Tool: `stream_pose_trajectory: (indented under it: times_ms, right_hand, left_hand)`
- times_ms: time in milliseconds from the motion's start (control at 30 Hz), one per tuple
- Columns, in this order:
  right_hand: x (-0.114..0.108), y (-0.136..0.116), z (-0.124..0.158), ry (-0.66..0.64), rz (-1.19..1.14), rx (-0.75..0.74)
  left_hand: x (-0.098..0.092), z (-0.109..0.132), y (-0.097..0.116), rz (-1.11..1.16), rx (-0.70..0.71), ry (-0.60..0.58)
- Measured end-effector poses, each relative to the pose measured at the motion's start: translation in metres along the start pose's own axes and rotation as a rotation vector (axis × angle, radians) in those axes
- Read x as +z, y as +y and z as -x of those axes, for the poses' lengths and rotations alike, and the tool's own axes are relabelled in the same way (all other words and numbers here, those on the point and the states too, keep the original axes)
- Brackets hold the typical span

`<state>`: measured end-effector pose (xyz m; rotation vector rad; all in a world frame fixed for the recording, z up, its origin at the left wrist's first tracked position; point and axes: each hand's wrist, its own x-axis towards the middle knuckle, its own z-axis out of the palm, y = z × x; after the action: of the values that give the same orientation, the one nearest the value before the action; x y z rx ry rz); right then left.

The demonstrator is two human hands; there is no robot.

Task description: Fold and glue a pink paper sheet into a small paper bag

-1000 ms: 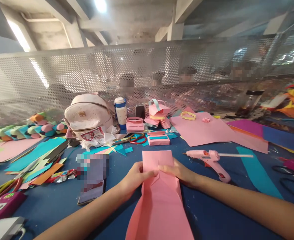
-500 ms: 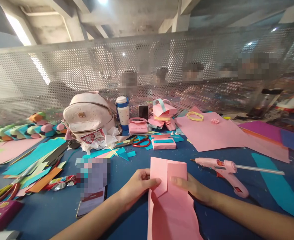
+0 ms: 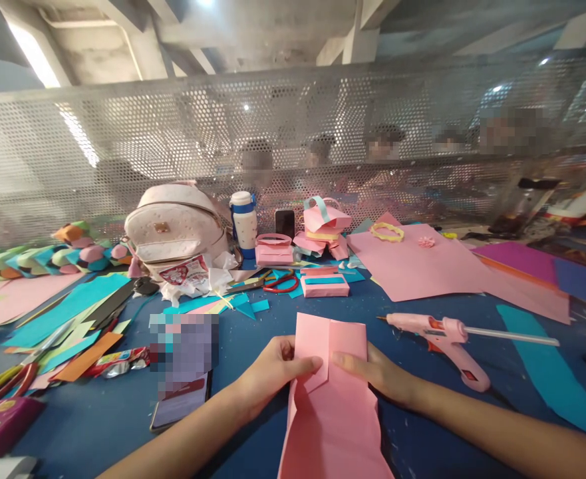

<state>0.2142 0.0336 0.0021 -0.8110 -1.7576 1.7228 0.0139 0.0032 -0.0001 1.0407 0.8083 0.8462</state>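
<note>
Both hands hold a folded sheet of pink paper (image 3: 335,419) near its far end, low in the middle of the view. My left hand (image 3: 275,369) pinches its left side, thumb on top and fingers behind. On the right side, my right hand (image 3: 377,372) grips the same way, its thumb close to the vertical overlap line. The paper's two flaps overlap at the far end, and its near part curves open toward me. A pink glue gun (image 3: 439,336) with a clear glue stick lies just right of my right hand. Left of my left arm rests a phone (image 3: 183,402).
Behind the paper sit a small pink paper box (image 3: 325,286), red-handled scissors (image 3: 281,283) and a white bottle (image 3: 244,223). A white backpack (image 3: 175,226) stands back left. Pink sheets (image 3: 412,266) and a blue strip (image 3: 547,372) lie right. Paper scraps (image 3: 86,356) cover the left.
Both hands and the pink paper have shifted slightly left in view, and the paper's near end slants a little more to the left. The grip looks the same.
</note>
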Motion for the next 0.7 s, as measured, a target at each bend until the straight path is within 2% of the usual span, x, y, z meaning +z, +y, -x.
stream_pose_trajectory:
  times_ms: [333, 533, 700]
  right_hand:
    - [0.0000, 0.0014, 0.0019, -0.045, 0.009, -0.017]
    - [-0.0014, 0.0034, 0.0029, -0.057, 0.000, -0.051]
    - [-0.0040, 0.0094, 0.0023, 0.009, 0.042, -0.103]
  left_hand:
    - [0.0061, 0.0039, 0.0022, -0.144, -0.026, 0.063]
    - [0.0078, 0.0042, 0.0008, -0.095, -0.015, 0.082]
    - [0.0067, 0.0043, -0.0017, 0.003, 0.069, 0.181]
